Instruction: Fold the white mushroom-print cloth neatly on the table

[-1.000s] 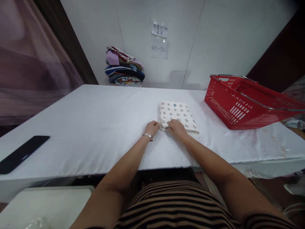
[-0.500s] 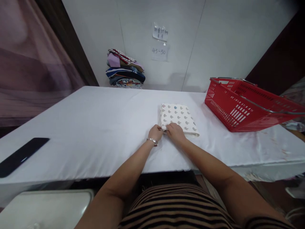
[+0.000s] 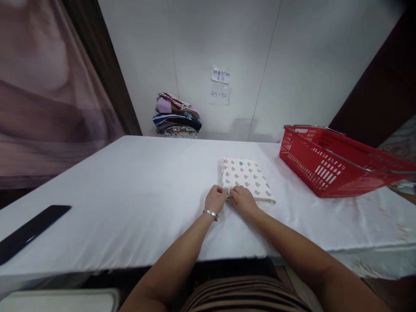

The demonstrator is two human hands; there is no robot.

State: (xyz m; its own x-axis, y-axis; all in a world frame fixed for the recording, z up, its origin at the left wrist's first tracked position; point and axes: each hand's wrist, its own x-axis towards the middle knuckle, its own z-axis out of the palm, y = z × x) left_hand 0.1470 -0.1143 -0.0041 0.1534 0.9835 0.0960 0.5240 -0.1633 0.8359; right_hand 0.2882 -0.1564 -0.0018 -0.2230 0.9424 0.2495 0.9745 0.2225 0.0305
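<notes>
A folded white cloth [image 3: 248, 177] with grey printed motifs lies flat on the white-covered table, its layered edge facing me. At its near left corner, my left hand [image 3: 216, 200] is closed, fingertips pinching the fabric edge; a silver bracelet circles that wrist. Close beside it, my right hand [image 3: 243, 201] has its fingers bent over the cloth's near edge, gripping it. The fingertips of both hands almost meet, and they partly cover the corner.
A red plastic basket [image 3: 312, 162] with metal handles stands at the right. Folded fabrics [image 3: 178, 119] are stacked against the back wall. A black phone-like slab [image 3: 32, 229] lies at the left, on the white tablecloth [image 3: 136, 195]. Paper signs [image 3: 219, 94] hang on the wall.
My view has tilted upward, so everything sits lower in the picture. Both hands stay at the cloth's near left corner, with small finger shifts; the cloth remains in place.
</notes>
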